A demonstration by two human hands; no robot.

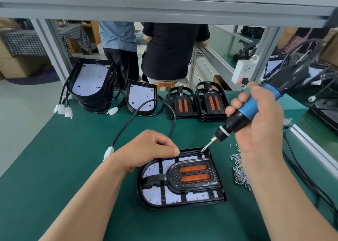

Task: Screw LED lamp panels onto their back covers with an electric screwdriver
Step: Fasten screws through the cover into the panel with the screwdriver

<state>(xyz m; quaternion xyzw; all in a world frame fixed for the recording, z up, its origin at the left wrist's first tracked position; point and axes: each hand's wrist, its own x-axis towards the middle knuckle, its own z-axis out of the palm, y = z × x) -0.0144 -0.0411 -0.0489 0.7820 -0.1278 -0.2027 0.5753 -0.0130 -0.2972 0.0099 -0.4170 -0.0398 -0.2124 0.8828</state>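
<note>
Plainly, the right hand [256, 123] is wrapped round the blue and black electric screwdriver [250, 107], with fingers and thumb closed on its blue grip. The tool slants down toward the left hand, and its thin bit meets the far corner of the black D-shaped lamp assembly [182, 202], which lies flat on the green counter [73, 167] between the two forearms. Whether a screw sits under the bit is too small to tell. The left hand [146, 149] rests on the assembly's far edge with fingers curled under and the thumb laid along the rim. Its fingertips are hidden beneath the palm, so I cannot tell if they grip anything or merely press. Between the assembly's black ribs show patches of white LED panel [153, 195] dotted red, and two orange oblong lenses [193, 168] sit in its raised middle. Beside the right wrist lies a loose heap of small silver screws [239, 169], partly covered by that forearm. A black cable with a white plug [109, 152] comes out from behind the left hand. Beyond the left hand leans a stack of black back covers with white panels [91, 83], its lower units mostly hidden. Beyond the right hand stand stacks of black ribbed frames with orange strips [182, 102], the nearer one partly masked by the screwdriver. Two people [164, 49] stand past the counter, cut off above the shoulders by a grey overhead rail [164, 7].
</note>
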